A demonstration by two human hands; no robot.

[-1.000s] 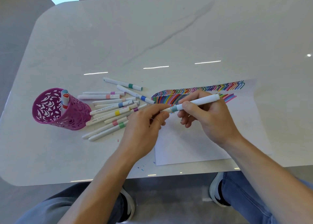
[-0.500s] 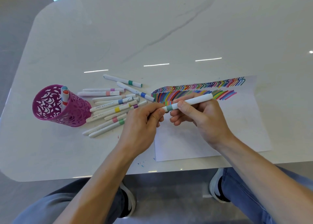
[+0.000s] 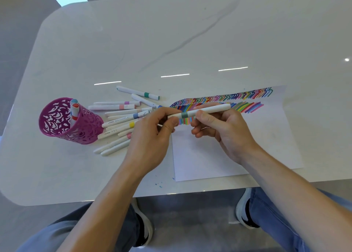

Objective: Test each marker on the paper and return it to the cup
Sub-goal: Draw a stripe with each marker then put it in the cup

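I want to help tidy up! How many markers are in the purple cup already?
2 show. A red-capped marker and a blue-capped marker behind it stick out of the cup, leaning on its far rim. More could hide lower inside.

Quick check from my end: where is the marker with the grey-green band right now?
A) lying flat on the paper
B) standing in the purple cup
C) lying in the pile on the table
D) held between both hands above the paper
D: the grey-green banded marker is gripped by the left hand at one end and the right hand along its barrel, above the paper.
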